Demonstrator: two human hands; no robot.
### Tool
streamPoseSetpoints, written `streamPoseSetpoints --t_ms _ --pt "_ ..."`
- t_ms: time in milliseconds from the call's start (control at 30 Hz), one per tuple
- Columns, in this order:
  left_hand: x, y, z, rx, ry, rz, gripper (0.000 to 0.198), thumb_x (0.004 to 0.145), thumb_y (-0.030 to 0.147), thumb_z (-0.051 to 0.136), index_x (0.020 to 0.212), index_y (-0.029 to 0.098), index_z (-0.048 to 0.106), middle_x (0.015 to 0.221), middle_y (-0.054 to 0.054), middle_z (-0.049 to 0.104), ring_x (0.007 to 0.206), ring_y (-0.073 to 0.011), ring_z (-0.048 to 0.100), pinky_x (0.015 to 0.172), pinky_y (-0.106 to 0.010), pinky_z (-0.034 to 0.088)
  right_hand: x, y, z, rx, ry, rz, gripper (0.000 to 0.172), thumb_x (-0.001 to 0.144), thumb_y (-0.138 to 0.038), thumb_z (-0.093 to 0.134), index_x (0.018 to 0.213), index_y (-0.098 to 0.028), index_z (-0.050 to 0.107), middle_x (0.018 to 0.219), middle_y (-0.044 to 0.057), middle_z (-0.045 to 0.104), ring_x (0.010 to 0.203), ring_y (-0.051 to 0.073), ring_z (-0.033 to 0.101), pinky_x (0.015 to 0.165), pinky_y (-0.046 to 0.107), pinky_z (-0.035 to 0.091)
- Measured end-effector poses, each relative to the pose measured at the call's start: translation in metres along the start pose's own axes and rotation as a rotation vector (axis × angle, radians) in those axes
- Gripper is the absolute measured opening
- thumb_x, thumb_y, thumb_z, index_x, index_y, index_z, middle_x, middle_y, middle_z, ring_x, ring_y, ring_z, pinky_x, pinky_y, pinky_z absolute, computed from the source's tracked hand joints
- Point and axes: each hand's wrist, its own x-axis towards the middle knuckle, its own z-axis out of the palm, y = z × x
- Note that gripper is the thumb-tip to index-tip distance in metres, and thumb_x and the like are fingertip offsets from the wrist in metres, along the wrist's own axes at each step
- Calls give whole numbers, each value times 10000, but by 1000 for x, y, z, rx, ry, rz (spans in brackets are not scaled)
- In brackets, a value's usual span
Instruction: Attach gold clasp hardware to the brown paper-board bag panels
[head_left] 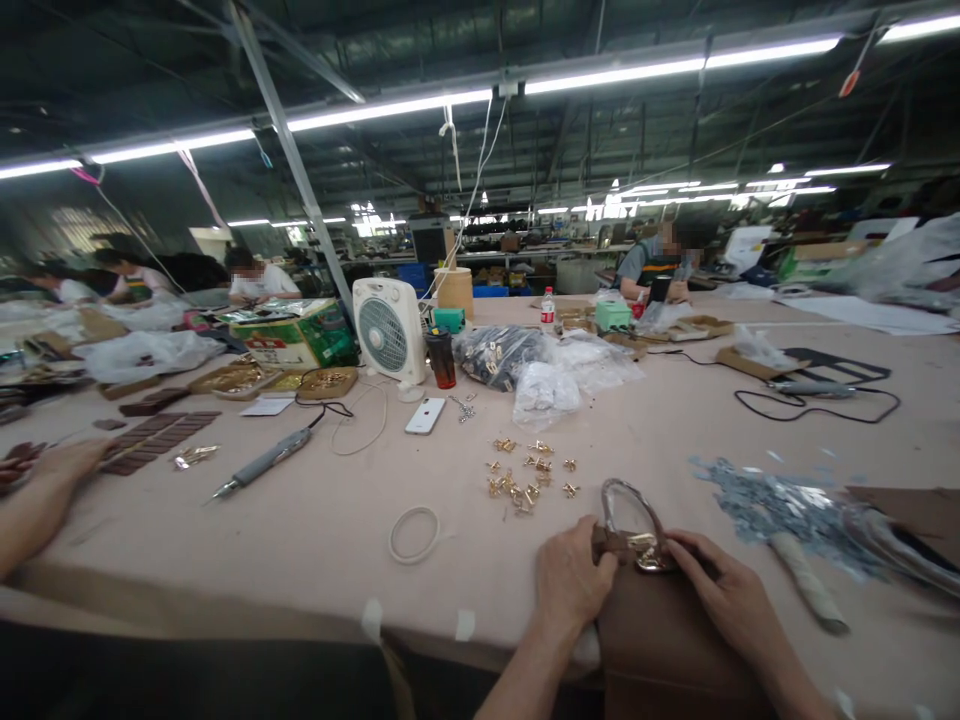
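A brown bag lies at the table's front edge, partly hanging over it. Its curved handle stands up and looks wrapped in clear film, with gold-coloured metal fittings at the base. My left hand is closed on the left end of the bag's top edge, thumb beside a brown strap piece. My right hand has its fingertips closed at the right foot of the handle; what lies under them is partly hidden. Beyond my hands, several small gold-coloured fittings are scattered on the table.
A white ring, a phone and an electric screwdriver lie to the left. Grey metal pieces and a wrapped-handle tool are at right. A fan stands behind. A co-worker's hand reaches in at left.
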Motion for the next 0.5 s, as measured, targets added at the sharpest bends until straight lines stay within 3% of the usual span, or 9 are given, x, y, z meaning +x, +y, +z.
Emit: streamPoseSetpoints --t_ms 167,300,400,500 --pt "0 0 1 28 -12 -8 433 895 378 576 1323 315 604 1105 -37 782 996 -273 723 859 -355 532 1 6 1 -28 17 -18 479 903 -680 595 1145 -298 754 1191 28 789 1146 298 730 1036 397 567" --pt "0 -1 2 15 -4 -15 421 893 386 573 1307 316 608 1094 -34 776 990 -279 717 862 -368 535 0 0 2 -42 143 -90 468 918 -654 590 1156 -285 748 1207 45 781 1164 300 718 1057 405 548" --pt "0 -1 4 -23 23 -23 456 883 371 592 1332 295 593 1145 -44 756 1051 -275 697 916 -367 531 0 -22 7 -3 237 -136 419 938 -609 596 1138 -273 747 1165 52 787 1102 282 736 1004 378 567" --pt "0 1 4 -54 53 -34 479 874 349 612 1344 267 577 1243 -62 699 1134 -262 658 966 -348 519 9 -62 17 112 206 -180 363 975 -538 589 1155 -258 732 1119 61 788 1017 250 751 924 342 590"
